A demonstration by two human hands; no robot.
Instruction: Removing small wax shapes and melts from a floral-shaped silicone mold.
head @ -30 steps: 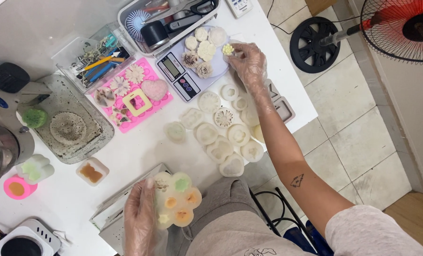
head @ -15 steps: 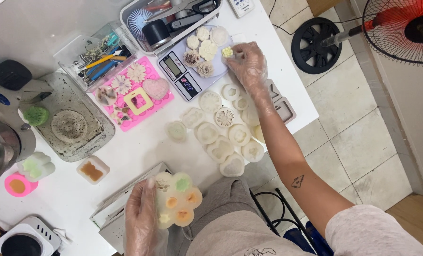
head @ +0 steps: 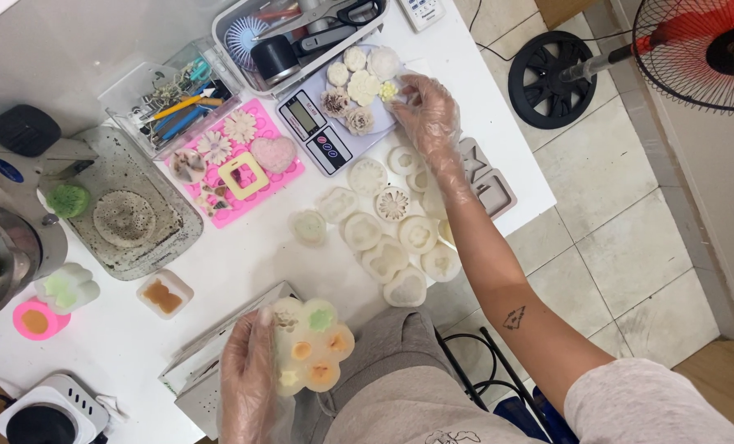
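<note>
My left hand (head: 248,370), in a thin clear glove, grips a pale flower-shaped mould (head: 313,353) at the table's near edge, over my lap. Its cavities hold orange, green and cream fillings. My gloved right hand (head: 429,111) reaches to the far side and pinches a small yellow flower piece (head: 389,90). The piece is at the edge of a group of white and brownish cast flowers (head: 355,82) lying on a digital scale (head: 318,136).
Several white moulds (head: 392,222) lie mid-table beneath my right forearm. A pink mat (head: 235,164) with cast shapes, a clear tool tray (head: 170,103), a basket (head: 301,33), a clear container (head: 129,218) and a hot plate (head: 46,415) stand left. A floor fan (head: 696,49) is right.
My right hand has lowered the yellow piece slightly toward the flowers on the scale. My left hand and the mould have stayed put.
</note>
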